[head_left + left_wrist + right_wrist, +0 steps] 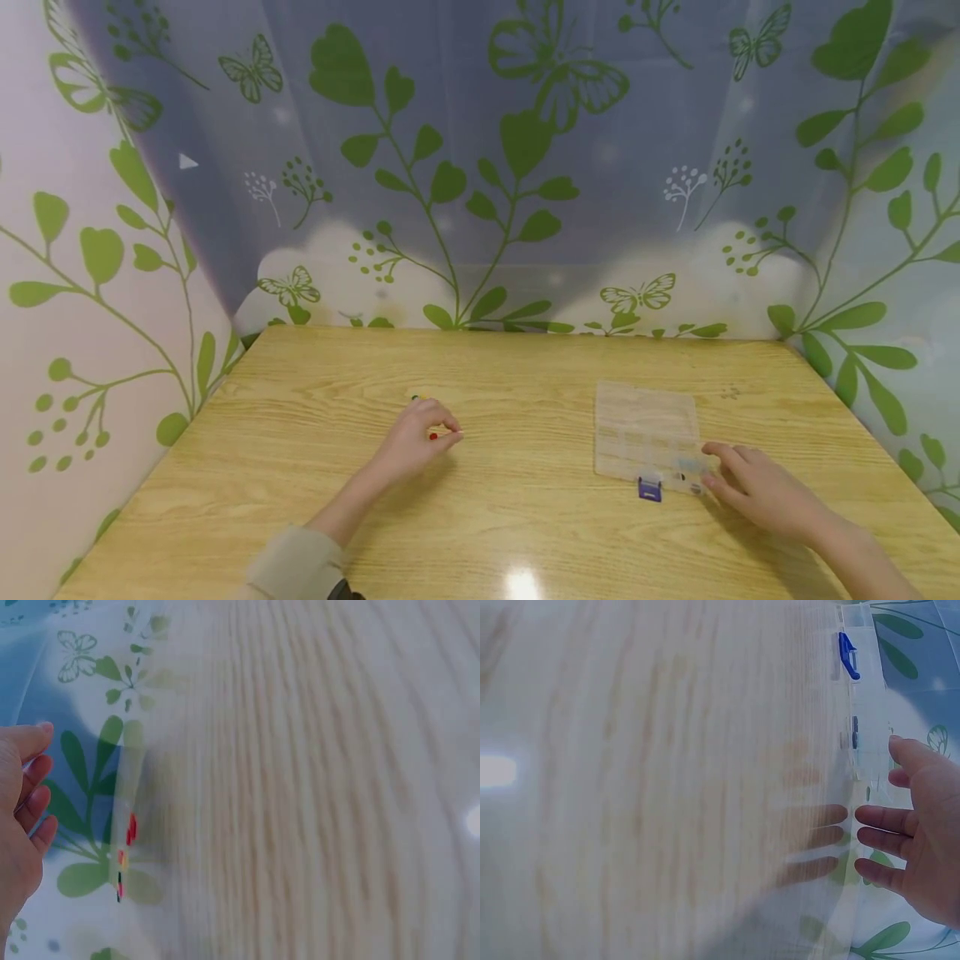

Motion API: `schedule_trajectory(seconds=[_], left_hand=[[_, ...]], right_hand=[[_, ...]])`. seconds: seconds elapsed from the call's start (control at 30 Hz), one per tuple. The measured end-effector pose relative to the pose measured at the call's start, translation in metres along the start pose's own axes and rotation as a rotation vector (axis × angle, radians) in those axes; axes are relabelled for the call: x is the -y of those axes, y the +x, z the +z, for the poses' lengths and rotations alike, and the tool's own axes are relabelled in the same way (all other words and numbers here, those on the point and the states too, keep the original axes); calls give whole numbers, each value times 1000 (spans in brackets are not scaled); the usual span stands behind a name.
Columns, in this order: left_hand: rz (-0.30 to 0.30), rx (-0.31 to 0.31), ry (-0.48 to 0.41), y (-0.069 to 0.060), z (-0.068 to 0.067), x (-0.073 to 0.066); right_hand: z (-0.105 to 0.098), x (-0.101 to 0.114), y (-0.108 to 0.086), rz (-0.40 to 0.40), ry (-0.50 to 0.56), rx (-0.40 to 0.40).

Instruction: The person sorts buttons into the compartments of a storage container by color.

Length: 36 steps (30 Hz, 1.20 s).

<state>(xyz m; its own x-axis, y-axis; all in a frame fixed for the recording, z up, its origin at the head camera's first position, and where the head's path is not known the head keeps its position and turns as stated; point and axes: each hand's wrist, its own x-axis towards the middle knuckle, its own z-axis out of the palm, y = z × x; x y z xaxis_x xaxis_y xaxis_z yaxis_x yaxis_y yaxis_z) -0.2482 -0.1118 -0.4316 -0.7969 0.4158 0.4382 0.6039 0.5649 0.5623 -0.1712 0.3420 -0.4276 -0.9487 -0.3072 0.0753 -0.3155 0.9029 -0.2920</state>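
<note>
My left hand (416,437) (22,810) hovers over the left-centre of the table, fingers bent loosely, with nothing visible between them. Small red pieces (433,437) (133,829) lie by it, and a tiny green piece (416,397) shows behind it in the head view. My right hand (772,492) (930,825) is at the right edge of a clear compartment box (645,454) (866,697), its fingers relaxed and apart; whether they touch the box, I cannot tell. The box lies unfolded, with a blue-purple latch (650,490) (847,656) at its near side and small dark bits (682,477) inside.
The wooden table (517,500) reaches back to a curtain (465,167) printed with green leaves and butterflies. Similar printed cloth hangs on the left and right. Behind the right hand, a few tiny pale pieces (731,392) are on the table.
</note>
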Motion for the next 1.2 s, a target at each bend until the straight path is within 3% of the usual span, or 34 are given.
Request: schedule_trajectory(seconds=[0.2, 0.47, 0.83, 1.2], left_hand=[[2, 12, -36, 7, 5, -10], [33, 23, 0, 16, 15, -20], [69, 39, -68, 31, 33, -34], [38, 100, -144, 43, 51, -49]], right_hand=[[0, 1, -1, 16, 12, 33], [1, -1, 0, 10, 14, 21], [2, -2, 0, 7, 31, 22], [2, -2, -1, 14, 28, 12]])
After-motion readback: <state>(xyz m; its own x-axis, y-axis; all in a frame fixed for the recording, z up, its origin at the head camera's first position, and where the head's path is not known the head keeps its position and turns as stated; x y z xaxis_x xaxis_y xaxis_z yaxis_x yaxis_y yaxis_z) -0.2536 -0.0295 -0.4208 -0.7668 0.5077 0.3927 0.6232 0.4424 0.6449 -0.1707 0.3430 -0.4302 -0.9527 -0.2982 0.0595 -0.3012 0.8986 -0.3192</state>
